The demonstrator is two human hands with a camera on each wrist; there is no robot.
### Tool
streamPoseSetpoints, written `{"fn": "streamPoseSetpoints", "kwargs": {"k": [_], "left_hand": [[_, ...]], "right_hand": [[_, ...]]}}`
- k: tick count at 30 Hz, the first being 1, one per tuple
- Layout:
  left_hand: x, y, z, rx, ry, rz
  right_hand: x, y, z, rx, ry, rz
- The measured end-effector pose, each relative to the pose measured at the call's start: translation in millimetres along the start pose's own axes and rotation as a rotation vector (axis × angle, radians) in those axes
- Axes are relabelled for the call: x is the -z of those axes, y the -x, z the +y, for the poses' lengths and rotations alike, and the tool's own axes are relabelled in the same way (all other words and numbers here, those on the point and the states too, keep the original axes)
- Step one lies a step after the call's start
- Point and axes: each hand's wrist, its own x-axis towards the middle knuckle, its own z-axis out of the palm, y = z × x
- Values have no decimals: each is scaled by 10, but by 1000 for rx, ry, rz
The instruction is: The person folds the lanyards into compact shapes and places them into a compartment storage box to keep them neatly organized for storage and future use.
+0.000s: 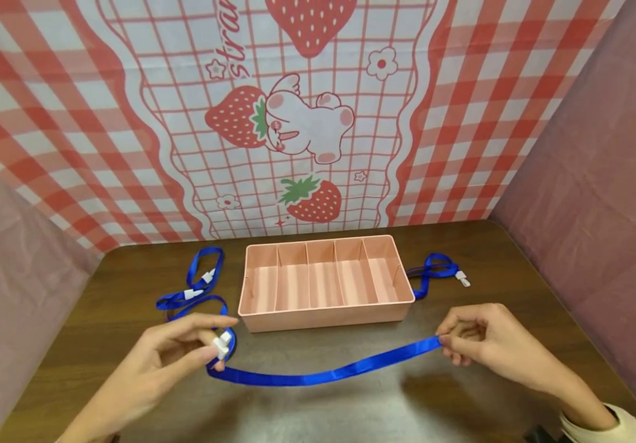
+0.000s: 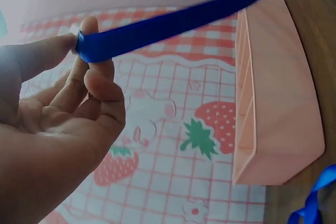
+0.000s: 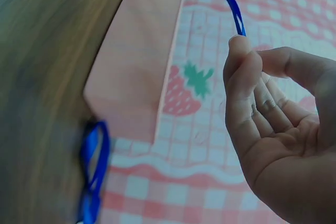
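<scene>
A blue lanyard [image 1: 307, 378] stretches in a shallow sag between both hands, in front of the pink divided box [image 1: 326, 317]. My left hand [image 1: 157, 360] pinches its end with the white plastic clip [image 1: 221, 346] between thumb and fingers. On the right, my right hand [image 1: 495, 341] pinches the other end between thumb and forefinger. In the left wrist view the flat strap [image 2: 173, 27] runs from the left fingertips toward the upper right. The right wrist view shows the strap [image 3: 231, 3] edge-on, rising from the pinching fingertips.
Blue lanyards [image 1: 205, 258] with white clips lie left of the box. Another blue lanyard [image 1: 434, 266] with a white clip lies close to its right side. A strawberry-print cloth [image 1: 185, 123] hangs behind the brown table [image 1: 495, 271].
</scene>
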Motion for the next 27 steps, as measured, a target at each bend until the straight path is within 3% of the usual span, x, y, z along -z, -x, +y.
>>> {"fn": "streamPoseSetpoints", "kwargs": {"k": [2,11,20,27], "left_hand": [[-77,-42,6,-44,18,10],[-306,-166,148,10,-85,14],[-543,-355,175,-73,-86,-54],[-738,-564,189,-89,-58,-61]], "right_hand": [[-53,-26,-84,15,27,4],[-202,-117,-383,161,133,38],[-274,-199,-621,195,202,53],[-331,-267,-786,217,214,53]]}}
